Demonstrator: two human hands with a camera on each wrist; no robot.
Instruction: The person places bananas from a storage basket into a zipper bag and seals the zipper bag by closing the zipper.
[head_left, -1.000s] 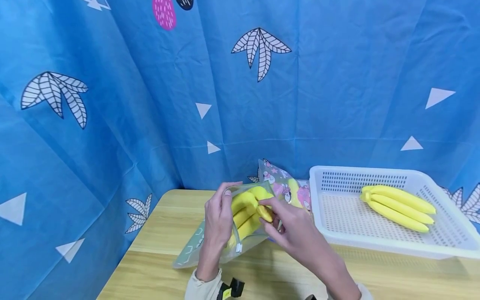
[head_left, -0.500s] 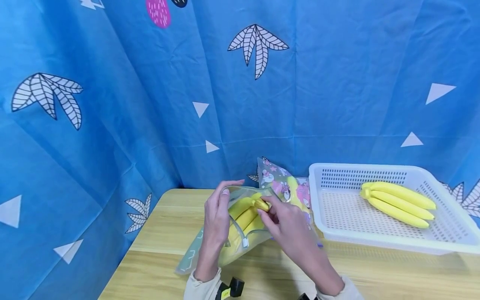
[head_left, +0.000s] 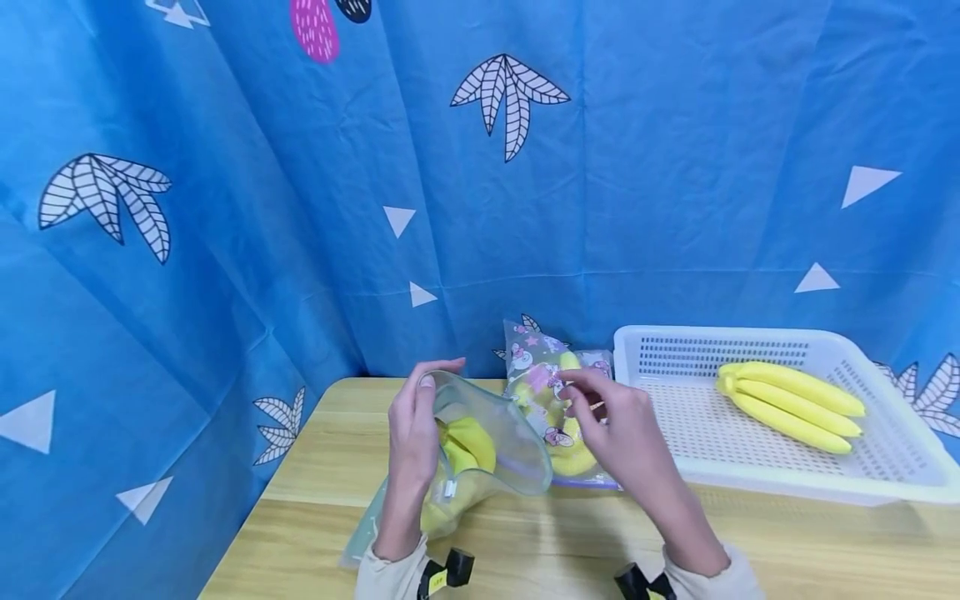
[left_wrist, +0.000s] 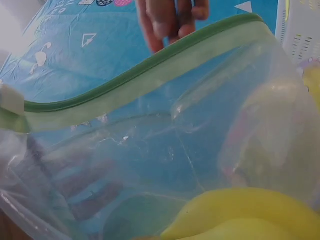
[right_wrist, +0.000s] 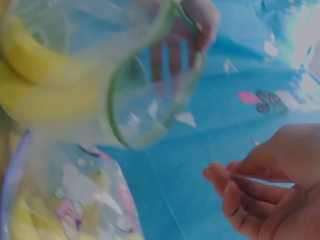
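My left hand [head_left: 415,433] holds the rim of a clear zip bag [head_left: 521,437], thumb over the edge and fingers behind it. The bag's mouth gapes to the right, and a green zip strip [left_wrist: 150,66] runs along it. Inside lies a bunch of yellow bananas [head_left: 468,442], partly veiled by the plastic. To the right of the mouth, apart from the bag, my right hand [head_left: 618,421] hangs with loosely bent fingers and nothing in them. In the right wrist view its fingertips [right_wrist: 215,172] are away from the plastic.
Behind my right hand lies a second, patterned bag [head_left: 532,354] with yellow fruit inside. A white perforated basket [head_left: 637,450] stands at the right, holding another banana bunch [head_left: 795,404]. A blue patterned curtain [head_left: 322,250] rises behind the wooden table [head_left: 277,517].
The right hand has let go of the bananas' stem and drawn back to the right. The bananas have sunk deeper into the bag, which my left hand has shifted slightly left.
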